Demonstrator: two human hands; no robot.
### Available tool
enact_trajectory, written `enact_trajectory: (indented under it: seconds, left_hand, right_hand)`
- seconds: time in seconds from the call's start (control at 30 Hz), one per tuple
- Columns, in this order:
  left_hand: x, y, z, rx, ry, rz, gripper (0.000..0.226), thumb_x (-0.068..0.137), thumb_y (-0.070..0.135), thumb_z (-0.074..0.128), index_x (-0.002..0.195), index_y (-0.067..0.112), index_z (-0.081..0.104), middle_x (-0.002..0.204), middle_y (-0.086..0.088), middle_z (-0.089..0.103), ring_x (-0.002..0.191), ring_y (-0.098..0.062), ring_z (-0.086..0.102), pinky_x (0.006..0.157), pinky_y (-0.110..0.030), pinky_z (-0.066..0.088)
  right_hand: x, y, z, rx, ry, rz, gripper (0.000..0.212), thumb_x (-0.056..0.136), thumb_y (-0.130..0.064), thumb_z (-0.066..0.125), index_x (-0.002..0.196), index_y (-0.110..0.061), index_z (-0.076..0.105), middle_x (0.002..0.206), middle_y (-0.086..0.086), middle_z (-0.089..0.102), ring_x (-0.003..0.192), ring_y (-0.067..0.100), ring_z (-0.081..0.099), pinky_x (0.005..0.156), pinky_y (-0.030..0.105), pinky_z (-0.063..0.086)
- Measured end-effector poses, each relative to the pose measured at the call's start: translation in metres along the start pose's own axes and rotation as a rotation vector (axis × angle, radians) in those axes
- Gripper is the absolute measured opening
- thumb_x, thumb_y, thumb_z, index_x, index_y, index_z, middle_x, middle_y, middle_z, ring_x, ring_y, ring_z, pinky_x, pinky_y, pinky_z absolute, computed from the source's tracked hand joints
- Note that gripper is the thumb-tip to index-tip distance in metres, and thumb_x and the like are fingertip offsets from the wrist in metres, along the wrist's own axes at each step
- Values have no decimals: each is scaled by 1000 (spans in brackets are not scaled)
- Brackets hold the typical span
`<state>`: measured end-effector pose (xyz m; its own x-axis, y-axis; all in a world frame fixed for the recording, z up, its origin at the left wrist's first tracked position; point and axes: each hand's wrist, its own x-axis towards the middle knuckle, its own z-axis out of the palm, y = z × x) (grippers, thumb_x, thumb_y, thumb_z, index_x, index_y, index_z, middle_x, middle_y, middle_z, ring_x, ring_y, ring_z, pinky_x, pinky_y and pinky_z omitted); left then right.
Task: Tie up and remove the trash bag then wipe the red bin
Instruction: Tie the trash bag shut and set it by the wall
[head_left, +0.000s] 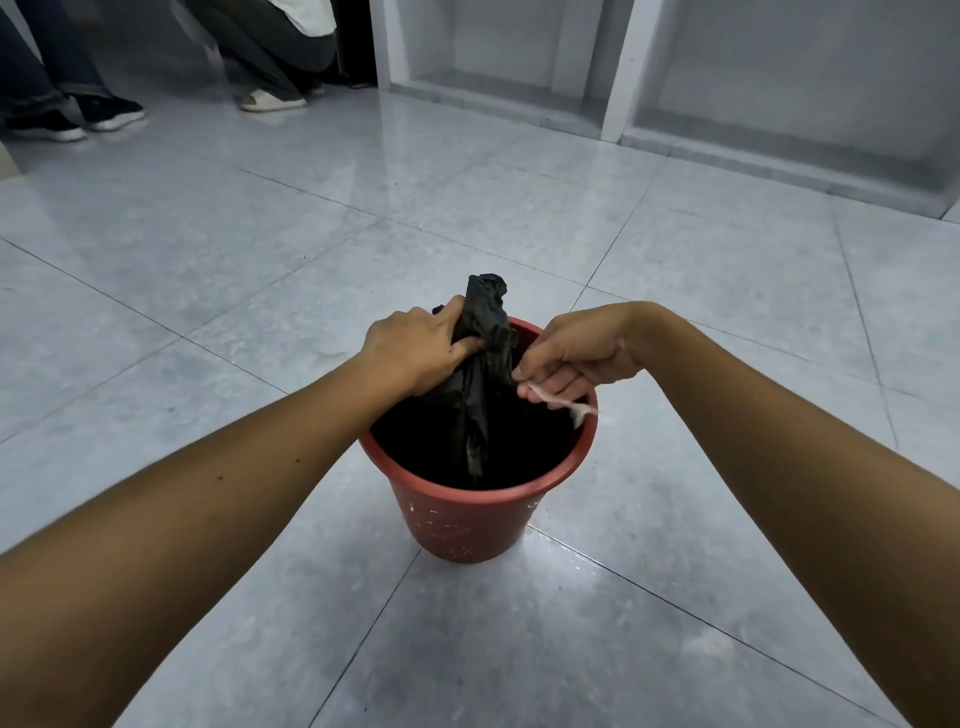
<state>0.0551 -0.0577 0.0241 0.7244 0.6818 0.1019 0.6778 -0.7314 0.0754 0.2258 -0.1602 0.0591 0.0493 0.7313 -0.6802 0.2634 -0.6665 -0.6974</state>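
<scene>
Two bare hands over one red bin (470, 525), which stands upright on the grey tiled floor (208, 249) at 6 o'clock of the view. Left hand (415, 348): closed around the gathered neck of the black trash bag (480, 364), whose body sits inside the bin. Right hand (576, 356): at 3 o'clock of the neck, fingers curled, pinching a pale scrap (563, 402) above the rim. Shoes of bystanders (111, 111): 11 o'clock, well apart.
</scene>
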Motion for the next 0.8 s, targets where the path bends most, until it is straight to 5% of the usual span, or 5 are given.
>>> enact_trajectory:
  seconds: [0.2,0.33,0.43,0.63,0.8]
  left_hand:
    - [-1,9,-12,-169,-178,-236,67,82,61,51,124,12,34,105,-16,62,94,-34,59,67,-32,37]
    - [1,-1,-40,-615,-588,-309,51,85,32,67,121,10,39,65,-8,56,46,-16,50,43,-23,38]
    - [-2,-16,-50,-1009,-752,-375,41,85,-2,62,121,13,50,89,-8,68,73,-12,66,66,-21,59]
    - [-11,-22,-42,-915,-744,-410,64,78,-4,69,130,19,39,90,-8,64,64,-10,66,60,-20,56]
    - [-10,-18,-42,-852,-742,-394,31,80,17,73,104,16,55,85,-1,67,74,-9,61,65,-13,52]
  right_hand:
    - [16,-5,26,310,41,-77,12,85,-1,67,75,-6,65,66,3,74,60,5,72,51,14,55]
    - [23,-5,35,357,75,-79,7,84,0,69,86,-5,64,66,3,74,62,7,72,51,16,56]
    - [21,-1,31,382,59,-92,8,84,0,68,89,-4,63,71,4,75,66,8,73,55,18,58]
    - [18,-3,29,416,0,-129,14,85,3,65,79,-6,57,73,8,75,70,12,75,57,20,59]
    - [24,-1,31,367,38,-152,20,83,4,67,77,-10,54,75,7,75,73,13,75,57,20,58]
